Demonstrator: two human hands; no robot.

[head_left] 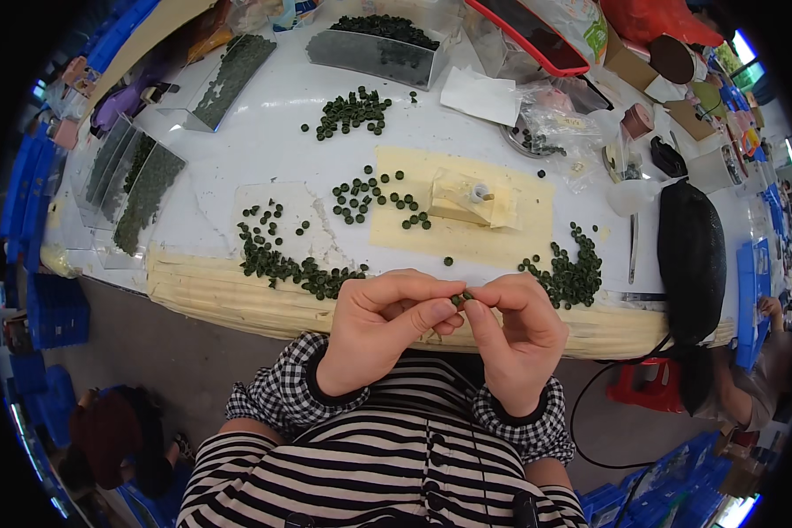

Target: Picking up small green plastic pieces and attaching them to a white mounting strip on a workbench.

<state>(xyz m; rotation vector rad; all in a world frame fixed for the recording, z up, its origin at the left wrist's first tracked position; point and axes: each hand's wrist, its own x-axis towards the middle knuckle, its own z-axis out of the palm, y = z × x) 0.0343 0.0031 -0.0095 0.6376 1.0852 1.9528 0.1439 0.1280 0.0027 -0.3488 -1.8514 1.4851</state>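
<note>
Both hands are drawn in close to the chest, just off the near edge of the white table (264, 141), wrists bent inward so the fingertips meet in the middle. The left hand (383, 330) is curled, thumb laid along the forefinger, its tips pressed to a small dark green ring (460, 299). The right hand (519, 339) mirrors it, fingers bent and closed, pinching the same ring from the other side. Both hands are nearly shut, holding that one piece between them, which sits at the fingertips just below the table's padded front edge.

On the table, the yellow mat (519, 242) serves as a marker. One small pale block jig (471, 201) stands at its middle. Loose green rings lie in four scattered groups around the mat: one heap (572, 273) at its right near corner, one loose cluster (370, 198) across its left edge, one long drift (277, 260) further left of it, and one bunch (352, 113) beyond it toward the back. A single ring (448, 261) sits alone on the mat's near edge. The rings in each heap are too many and too small to count. A black pouch (691, 255) lies to the right of the mat, and metal trays (378, 44) of rings stand beyond and far left of it; I can make out at least four.
</note>
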